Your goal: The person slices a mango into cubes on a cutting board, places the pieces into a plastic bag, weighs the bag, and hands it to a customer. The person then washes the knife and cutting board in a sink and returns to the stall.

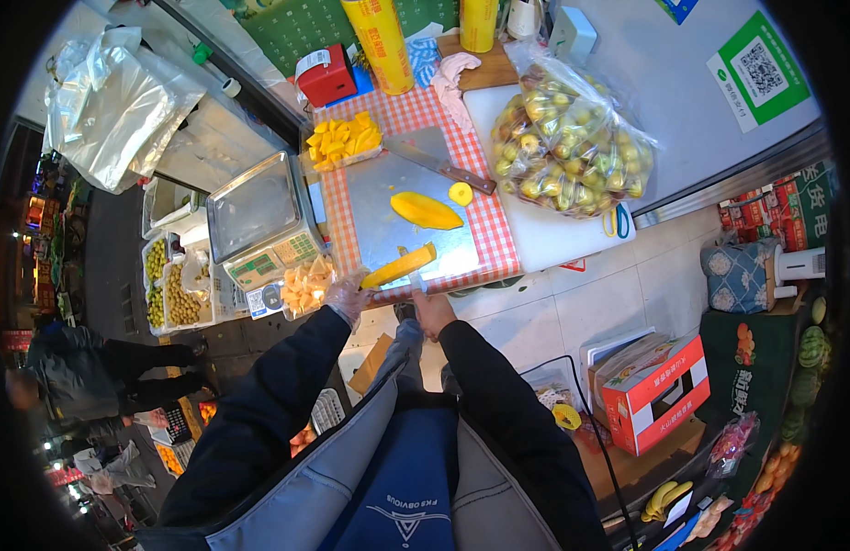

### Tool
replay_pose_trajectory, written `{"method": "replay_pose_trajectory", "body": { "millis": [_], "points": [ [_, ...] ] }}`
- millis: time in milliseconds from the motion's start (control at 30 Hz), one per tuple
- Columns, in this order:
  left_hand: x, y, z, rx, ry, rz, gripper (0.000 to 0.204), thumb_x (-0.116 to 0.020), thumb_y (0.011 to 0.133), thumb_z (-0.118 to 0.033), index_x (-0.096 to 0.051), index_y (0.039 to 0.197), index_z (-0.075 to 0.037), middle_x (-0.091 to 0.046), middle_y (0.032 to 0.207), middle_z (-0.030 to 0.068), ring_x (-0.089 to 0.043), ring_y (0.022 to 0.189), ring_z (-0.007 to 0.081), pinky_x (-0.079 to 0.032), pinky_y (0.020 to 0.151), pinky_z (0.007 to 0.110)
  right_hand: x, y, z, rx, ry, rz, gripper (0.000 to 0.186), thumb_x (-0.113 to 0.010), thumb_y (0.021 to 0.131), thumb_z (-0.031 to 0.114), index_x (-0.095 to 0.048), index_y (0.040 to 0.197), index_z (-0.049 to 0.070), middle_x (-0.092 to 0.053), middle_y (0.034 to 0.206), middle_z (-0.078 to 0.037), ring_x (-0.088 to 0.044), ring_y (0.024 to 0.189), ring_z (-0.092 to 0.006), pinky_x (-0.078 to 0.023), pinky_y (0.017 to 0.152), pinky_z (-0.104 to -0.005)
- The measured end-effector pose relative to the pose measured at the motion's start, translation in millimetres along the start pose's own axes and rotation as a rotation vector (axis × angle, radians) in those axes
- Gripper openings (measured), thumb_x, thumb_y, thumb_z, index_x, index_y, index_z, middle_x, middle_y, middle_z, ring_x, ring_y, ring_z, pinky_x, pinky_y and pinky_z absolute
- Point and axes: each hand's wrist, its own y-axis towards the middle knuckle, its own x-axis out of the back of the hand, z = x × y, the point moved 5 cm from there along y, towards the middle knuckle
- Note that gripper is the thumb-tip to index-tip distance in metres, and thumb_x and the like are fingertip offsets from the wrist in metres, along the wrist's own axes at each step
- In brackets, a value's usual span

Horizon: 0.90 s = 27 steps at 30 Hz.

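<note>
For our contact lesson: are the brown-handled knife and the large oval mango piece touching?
Apart: the head view shows bare metal board between brown-handled knife and mango piece.

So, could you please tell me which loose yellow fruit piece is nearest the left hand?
The long, narrow piece, whose lower end is at the left hand; the broad oval piece and small round slice lie farther away.

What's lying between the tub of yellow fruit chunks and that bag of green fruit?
In the head view, a brown-handled knife lies between them, across the metal sheet and checkered cloth, handle toward the bag.
</note>
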Motion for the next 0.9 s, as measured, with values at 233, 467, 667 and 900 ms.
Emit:
{"method": "replay_pose_trajectory", "body": {
  "millis": [233,467,667,900],
  "points": [
    [-2.6,-1.2,3.7,-0.014,-0.021,0.008,0.037,-0.072,0.087,-0.021,-0.06,0.12,-0.008,-0.069,0.094,0.0138,-0.068,0.087,0.027,-0.052,0.076,0.034,-8.3,2.6,-13.1,-0.031,-0.026,-0.023,0.06,-0.049,0.094,0.054,-0.049,0.062,0.003,-0.041,0.046,-0.007,-0.036,0.031,-0.0179,-0.026,0.031,-0.0328],
    [-11.9,-0.8,17.4,-0.054,-0.039,-0.044,0.036,-0.071,0.089,-0.019,-0.06,0.121,-0.007,-0.069,0.093,0.0105,-0.067,0.083,0.0225,-0.053,0.073,0.032,-12.0,-0.4,-13.5,-0.06,-0.158,-0.022,0.062,-0.051,0.091,0.056,-0.062,0.068,-0.001,-0.061,0.058,-0.013,-0.061,0.048,-0.0275,-0.051,0.052,-0.04],
    [-27.4,11.3,-6.3,0.012,-0.269,-0.06,0.037,-0.071,0.09,-0.019,-0.06,0.122,-0.005,-0.066,0.086,0.0043,-0.061,0.072,0.0107,-0.05,0.063,0.025,21.7,0.3,19.0,0.065,-0.113,-0.046,0.061,-0.051,0.091,0.056,-0.058,0.066,0.001,-0.055,0.054,-0.01,-0.054,0.042,-0.023,-0.042,0.041,-0.0375],
    [-41.1,22.2,-25.3,-0.011,-0.376,-0.083,0.033,-0.068,0.091,-0.017,-0.062,0.121,-0.004,-0.06,0.074,-0.0003,-0.056,0.062,0.0067,-0.046,0.055,0.023,27.4,3.1,8.3,-0.007,-0.024,-0.051,0.057,-0.051,0.092,0.053,-0.054,0.07,0.001,-0.043,0.05,-0.006,-0.04,0.034,-0.0171,-0.03,0.033,-0.0342]
  ]
}}
